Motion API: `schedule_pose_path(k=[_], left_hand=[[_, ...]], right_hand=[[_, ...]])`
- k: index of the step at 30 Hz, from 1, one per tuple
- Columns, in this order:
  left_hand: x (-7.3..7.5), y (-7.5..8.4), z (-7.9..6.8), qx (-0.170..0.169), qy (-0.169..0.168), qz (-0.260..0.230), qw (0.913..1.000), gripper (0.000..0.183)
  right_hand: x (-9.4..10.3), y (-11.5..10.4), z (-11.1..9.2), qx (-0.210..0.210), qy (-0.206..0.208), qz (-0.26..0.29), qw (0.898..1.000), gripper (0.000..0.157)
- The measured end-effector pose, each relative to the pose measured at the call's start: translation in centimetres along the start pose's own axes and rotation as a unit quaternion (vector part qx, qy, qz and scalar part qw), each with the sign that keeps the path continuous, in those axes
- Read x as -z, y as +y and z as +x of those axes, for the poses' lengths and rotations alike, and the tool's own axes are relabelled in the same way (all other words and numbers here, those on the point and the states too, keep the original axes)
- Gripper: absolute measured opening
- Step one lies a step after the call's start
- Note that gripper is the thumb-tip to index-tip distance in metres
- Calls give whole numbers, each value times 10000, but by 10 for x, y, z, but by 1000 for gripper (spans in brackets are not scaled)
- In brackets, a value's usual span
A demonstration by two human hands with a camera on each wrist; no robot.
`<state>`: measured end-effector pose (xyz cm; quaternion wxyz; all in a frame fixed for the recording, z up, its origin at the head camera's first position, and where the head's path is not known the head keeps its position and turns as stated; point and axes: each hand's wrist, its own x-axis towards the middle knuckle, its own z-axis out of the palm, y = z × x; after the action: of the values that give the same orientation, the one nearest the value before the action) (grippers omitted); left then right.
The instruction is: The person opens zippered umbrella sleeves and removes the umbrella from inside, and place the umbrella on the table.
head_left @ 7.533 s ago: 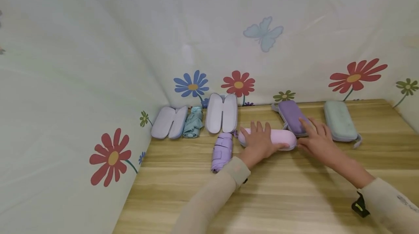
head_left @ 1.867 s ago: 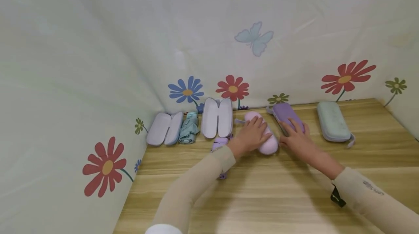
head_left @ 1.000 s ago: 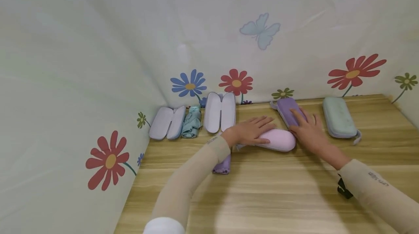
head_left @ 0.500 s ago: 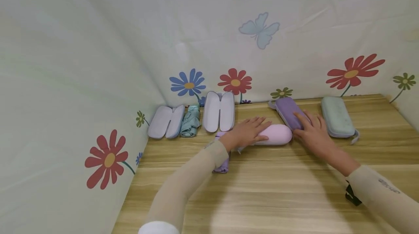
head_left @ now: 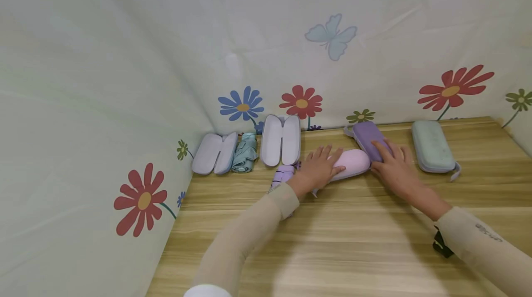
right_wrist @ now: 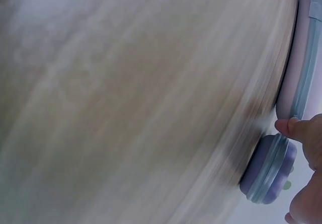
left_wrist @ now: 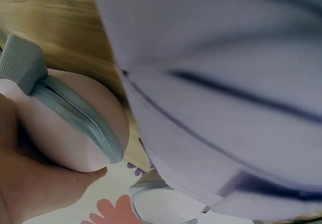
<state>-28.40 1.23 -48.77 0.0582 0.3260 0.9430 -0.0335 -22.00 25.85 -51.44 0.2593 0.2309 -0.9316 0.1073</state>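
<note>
My left hand (head_left: 317,170) lies over the left part of a pink hard zip case (head_left: 353,163), fingers across its top and thumb on the near side. In the left wrist view, that hand grips the pink case (left_wrist: 95,108), whose grey zip band and fabric loop show. My right hand (head_left: 396,170) is at the case's right end, its index finger extended over a purple zip case (head_left: 370,137). In the right wrist view, its thumb (right_wrist: 292,128) touches the pink case's end by the zip. A rolled purple umbrella (head_left: 283,174) lies partly hidden under my left forearm.
Two opened pale cases (head_left: 272,142) and a rolled teal umbrella (head_left: 246,154) stand along the back left of the wooden table (head_left: 353,251). A pale green zip case (head_left: 432,147) lies at the right. A flower-printed sheet (head_left: 374,43) hangs behind.
The pink case, slanted toward me about two seconds ago, lies nearly sideways now, its right end tipped slightly back since half a second ago. My right hand stays near the purple case.
</note>
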Motion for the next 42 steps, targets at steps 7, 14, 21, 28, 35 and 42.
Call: schedule_pose_path(k=[7, 14, 21, 28, 35, 42], left_hand=[[1, 10, -2, 570, 36, -191, 9982, 69], [-3, 22, 2, 1137, 219, -430, 9923, 70], [-1, 27, 4, 1464, 234, -748, 9861, 71], [5, 30, 3, 1809, -2, -1039, 9780, 74], [9, 37, 4, 2295, -52, -1444, 9625, 77], [13, 39, 3, 2323, -28, -1495, 9611, 80]], right_hand=[[-2, -10, 5, -120, -165, 100, 9997, 5], [-5, -23, 14, -158, -338, 176, 9991, 5], [-7, -38, 21, -103, -429, 228, 9988, 3], [-19, -58, 20, -209, -225, 402, 9987, 5], [-19, -74, 20, -552, -393, 534, 9963, 10], [-20, -81, 17, -782, -358, 730, 9936, 9]])
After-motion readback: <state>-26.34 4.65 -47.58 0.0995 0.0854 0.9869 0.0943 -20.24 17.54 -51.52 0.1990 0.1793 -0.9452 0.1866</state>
